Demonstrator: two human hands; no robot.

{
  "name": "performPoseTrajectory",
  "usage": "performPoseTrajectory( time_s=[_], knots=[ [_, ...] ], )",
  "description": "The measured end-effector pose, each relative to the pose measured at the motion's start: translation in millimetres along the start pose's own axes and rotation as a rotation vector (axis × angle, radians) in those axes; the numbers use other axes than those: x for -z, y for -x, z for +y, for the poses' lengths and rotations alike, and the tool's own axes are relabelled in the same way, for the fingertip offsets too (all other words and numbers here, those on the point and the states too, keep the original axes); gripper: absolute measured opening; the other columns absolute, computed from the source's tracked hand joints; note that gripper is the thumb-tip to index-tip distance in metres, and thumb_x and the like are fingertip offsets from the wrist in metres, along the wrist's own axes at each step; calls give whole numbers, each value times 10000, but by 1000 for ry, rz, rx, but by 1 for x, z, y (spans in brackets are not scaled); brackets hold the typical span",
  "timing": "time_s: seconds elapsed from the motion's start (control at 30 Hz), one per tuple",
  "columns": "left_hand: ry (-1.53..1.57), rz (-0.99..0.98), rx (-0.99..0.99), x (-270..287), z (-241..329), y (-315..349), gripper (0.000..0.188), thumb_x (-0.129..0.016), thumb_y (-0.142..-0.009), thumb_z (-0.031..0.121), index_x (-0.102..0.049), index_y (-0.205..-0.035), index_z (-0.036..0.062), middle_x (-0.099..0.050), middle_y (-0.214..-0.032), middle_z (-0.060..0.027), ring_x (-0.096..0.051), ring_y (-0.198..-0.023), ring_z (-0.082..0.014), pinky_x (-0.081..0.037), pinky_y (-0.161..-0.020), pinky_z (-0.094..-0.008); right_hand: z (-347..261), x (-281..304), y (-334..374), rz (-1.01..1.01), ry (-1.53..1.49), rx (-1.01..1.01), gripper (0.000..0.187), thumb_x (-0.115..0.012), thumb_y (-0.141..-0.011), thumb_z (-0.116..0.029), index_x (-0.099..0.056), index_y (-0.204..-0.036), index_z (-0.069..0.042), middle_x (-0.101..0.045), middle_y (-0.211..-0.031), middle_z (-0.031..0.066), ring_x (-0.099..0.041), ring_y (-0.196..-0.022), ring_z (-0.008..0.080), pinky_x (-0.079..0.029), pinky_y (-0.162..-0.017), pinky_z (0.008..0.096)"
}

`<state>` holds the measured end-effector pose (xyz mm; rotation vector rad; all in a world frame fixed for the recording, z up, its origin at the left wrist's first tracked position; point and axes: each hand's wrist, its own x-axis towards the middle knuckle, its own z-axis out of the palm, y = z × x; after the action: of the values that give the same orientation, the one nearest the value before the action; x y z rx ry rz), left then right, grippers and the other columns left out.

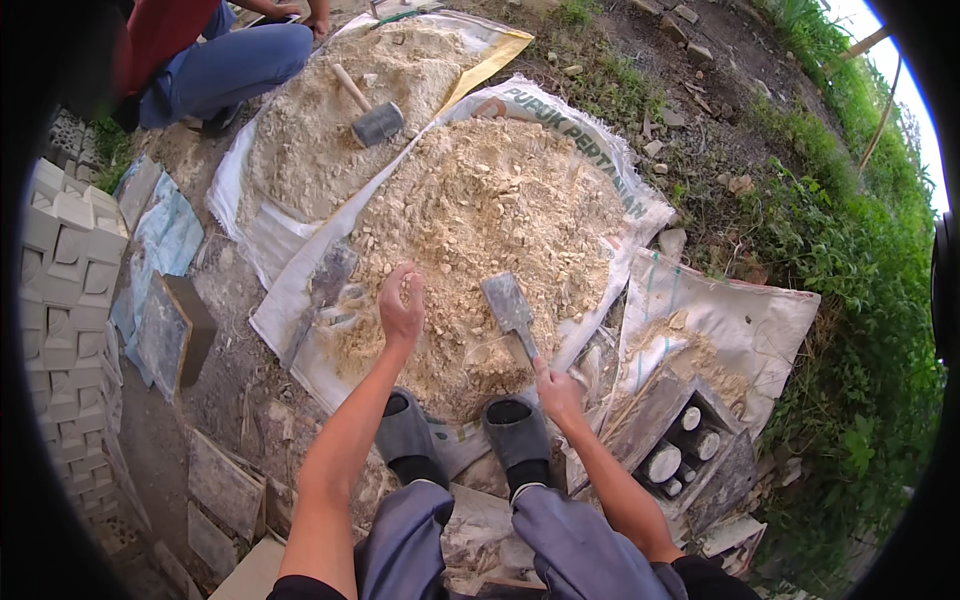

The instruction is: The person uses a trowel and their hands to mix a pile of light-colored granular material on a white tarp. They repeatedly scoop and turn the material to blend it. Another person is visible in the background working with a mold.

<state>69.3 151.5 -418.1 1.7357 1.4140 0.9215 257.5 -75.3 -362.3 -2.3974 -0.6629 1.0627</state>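
Note:
A heap of pale, crumbly sand-like powder with lumps (pixel 500 190) lies on a white woven sack (pixel 640 195) in front of my feet. My left hand (pixel 402 310) is at the near left part of the heap, its fingers curled in; whatever they hold, if anything, is hidden. In my right hand (pixel 560 392) is the handle of a flat scraper (pixel 507 302). Its grey, powder-dusted rectangular blade points away from me and rests on or just above the near right part of the heap.
A rubber mallet (pixel 377 123) lies on a second powder-covered sack, near a crouching person (pixel 235 60). Patterned pale blocks (pixel 70 290) are stacked at left. Near right sits a wooden mould (pixel 685 445) with round pegs. Boards (pixel 165 335) stand left; grass grows right.

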Motion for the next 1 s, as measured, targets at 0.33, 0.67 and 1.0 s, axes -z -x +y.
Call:
performPoseTrajectory(
  time_s=[0.33,0.67,1.0],
  knots=[
    [-371,-140,-304,12,-11,27,386,-533,-934,201,-522,-1259,-8,-459,-1400,-178,-395,-1327,-343,-311,-1112,-434,-58,37,19,21,-435,289,586,-482,-992,-445,-514,-610,-2,-456,-497,19,-389,-475,119,-301,-461,332],
    [-50,-131,-23,5,-5,40,381,-365,-1003,178,-487,-1303,-23,-474,-1382,-199,-409,-1321,-343,-314,-1115,-405,2,-3,13,-22,36,124,639,-512,-954,-499,-520,-635,54,-412,-503,141,-403,-470,189,-327,-496,412],
    [183,-111,34,2,4,57,376,-346,-1016,179,-493,-1292,-31,-494,-1363,-205,-448,-1290,-344,-329,-1101,-394,-74,15,15,50,-422,249,567,-545,-953,-450,-580,-697,55,-491,-518,183,-345,-457,268,-301,-484,426]
  ],
)
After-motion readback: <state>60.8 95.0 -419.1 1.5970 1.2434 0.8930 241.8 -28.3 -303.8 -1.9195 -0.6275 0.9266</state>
